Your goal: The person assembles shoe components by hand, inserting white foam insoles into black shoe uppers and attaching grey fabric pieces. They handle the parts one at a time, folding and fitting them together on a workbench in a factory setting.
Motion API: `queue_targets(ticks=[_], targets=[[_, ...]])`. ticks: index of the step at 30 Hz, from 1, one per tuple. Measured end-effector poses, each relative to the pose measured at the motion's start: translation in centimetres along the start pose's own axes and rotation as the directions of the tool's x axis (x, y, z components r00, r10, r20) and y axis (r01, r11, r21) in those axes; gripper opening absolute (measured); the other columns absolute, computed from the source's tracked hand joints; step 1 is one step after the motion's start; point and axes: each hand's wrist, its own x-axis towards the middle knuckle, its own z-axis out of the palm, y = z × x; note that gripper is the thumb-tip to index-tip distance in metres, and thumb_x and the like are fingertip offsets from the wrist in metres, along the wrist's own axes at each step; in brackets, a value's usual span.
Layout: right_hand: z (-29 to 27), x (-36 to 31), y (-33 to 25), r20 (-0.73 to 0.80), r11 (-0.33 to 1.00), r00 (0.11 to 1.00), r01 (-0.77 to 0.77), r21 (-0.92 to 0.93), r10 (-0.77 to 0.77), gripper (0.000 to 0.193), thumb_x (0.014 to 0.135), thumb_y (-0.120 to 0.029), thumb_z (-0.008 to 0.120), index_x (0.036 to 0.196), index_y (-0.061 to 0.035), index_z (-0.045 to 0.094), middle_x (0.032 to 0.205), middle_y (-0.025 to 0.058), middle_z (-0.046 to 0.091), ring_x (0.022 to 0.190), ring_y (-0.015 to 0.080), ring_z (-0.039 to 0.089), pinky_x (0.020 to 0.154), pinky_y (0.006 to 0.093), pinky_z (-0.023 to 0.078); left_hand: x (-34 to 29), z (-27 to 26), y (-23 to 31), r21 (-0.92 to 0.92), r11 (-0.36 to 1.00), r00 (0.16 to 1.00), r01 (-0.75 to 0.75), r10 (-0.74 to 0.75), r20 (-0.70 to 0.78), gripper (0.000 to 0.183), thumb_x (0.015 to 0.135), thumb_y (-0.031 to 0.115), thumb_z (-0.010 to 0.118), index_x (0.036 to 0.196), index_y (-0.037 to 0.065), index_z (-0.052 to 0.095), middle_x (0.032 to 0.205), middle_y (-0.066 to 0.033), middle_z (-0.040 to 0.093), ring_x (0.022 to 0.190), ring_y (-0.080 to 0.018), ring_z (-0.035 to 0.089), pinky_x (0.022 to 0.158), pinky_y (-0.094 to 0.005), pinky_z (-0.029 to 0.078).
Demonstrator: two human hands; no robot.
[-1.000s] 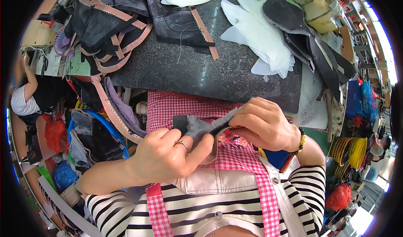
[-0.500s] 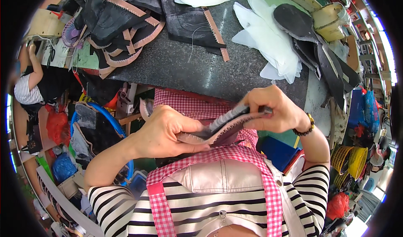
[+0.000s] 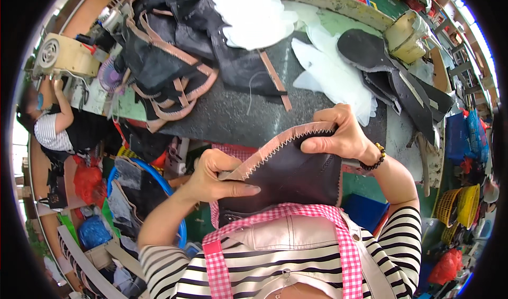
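Filling the upper middle of the view, a worktop point(image 3: 264, 116) showed a dark, speckled surface. Dark pieces with tan edging point(image 3: 159, 60) lay heaped at its left; white cut sheets point(image 3: 254, 13) overlapped that heap's right side, and a second fan of white sheets point(image 3: 338, 82) spread further right, next to stacked dark, sole-shaped pieces point(image 3: 362, 45). Far left: small purple fan point(image 3: 109, 75), cream machine casing point(image 3: 69, 55), a co-worker point(image 3: 50, 129) in striped sleeves with one hand up near the casing.

Containers. Blue-rimmed basin point(image 3: 165, 186), left of the wearer, held dark and grey pieces point(image 3: 127, 209). Red bag point(image 3: 89, 185) and blue bag point(image 3: 95, 231) sat beyond it, contents unclear. Yellow baskets point(image 3: 468, 206) stood at far right, contents too small to tell. Pale, worn tub point(image 3: 407, 37) at the worktop's far right.

Dark leather-like panel point(image 3: 296, 177) was in front of the wearer's chest, zigzag-stitched tan edge uppermost, rising toward the right. Left hand point(image 3: 209, 177): fingers closed on its left end, thumb across the near face. Right hand point(image 3: 346, 135): fingers pinching the upper right corner, thumb on the near face.
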Motion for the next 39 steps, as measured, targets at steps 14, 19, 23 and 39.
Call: queue_targets(ticks=[14, 19, 23, 39], targets=[[-0.8, 1.9, -1.8, -0.163, 0.943, 0.969, 0.222, 0.246, -0.186, 0.031, 0.088, -0.025, 0.073, 0.074, 0.0025, 0.069, 0.057, -0.0034, 0.048, 0.058, 0.0001, 0.039, 0.048, 0.0239, 0.031, 1.0, 1.8, 4.8, 0.006, 0.999, 0.948, -0.048, 0.047, -0.316, 0.025, 0.083, 0.01, 0.073, 0.105, -0.002, 0.07, 0.053, 0.0042, 0.038, 0.049, -0.0026, 0.032, 0.046, -0.0237, 0.026], [-2.5, 4.3, -2.6, 0.07, 0.848, 0.863, 0.505, -0.163, -0.5, 0.035, 0.079, -0.033, 0.078, 0.075, -0.0004, 0.066, 0.061, 0.0042, 0.059, 0.059, 0.0108, 0.054, 0.054, 0.0321, 0.043, 2.1, 0.8, 5.1, 0.076, 0.994, 0.982, -0.072, 0.085, -0.171, 0.027, 0.086, 0.01, 0.071, 0.109, -0.002, 0.069, 0.053, 0.0049, 0.039, 0.05, -0.0009, 0.031, 0.046, -0.0226, 0.024], [0.3, 3.5, -7.9, 0.43, 0.796, 0.833, 0.504, -0.335, -0.347, 0.033, 0.075, -0.029, 0.082, 0.09, -0.0032, 0.07, 0.06, 0.0044, 0.055, 0.05, 0.0159, 0.042, 0.048, 0.031, 0.034, 3.2, 1.2, 6.5, 0.285, 0.937, 0.971, -0.201, 0.229, -0.069, 0.02, 0.082, 0.012, 0.073, 0.095, -0.002, 0.072, 0.052, -0.0033, 0.052, 0.044, -0.0086, 0.047, 0.044, -0.0255, 0.034], [-5.2, -2.4, -4.1, 0.21, 0.344, 0.881, 0.371, -0.863, -0.424, 0.023, 0.069, -0.02, 0.075, 0.077, -0.0088, 0.057, 0.072, 0.0052, 0.049, 0.068, 0.0228, 0.054, 0.067, 0.0359, 0.043, 7.5, -1.3, 0.0, 0.765, -0.41, 0.647, -0.496, 0.414, 0.641, 0.023, 0.07, 0.016, 0.058, 0.084, -0.001, 0.067, 0.077, -0.0052, 0.053, 0.067, -0.0165, 0.051, 0.068, -0.0297, 0.045]])
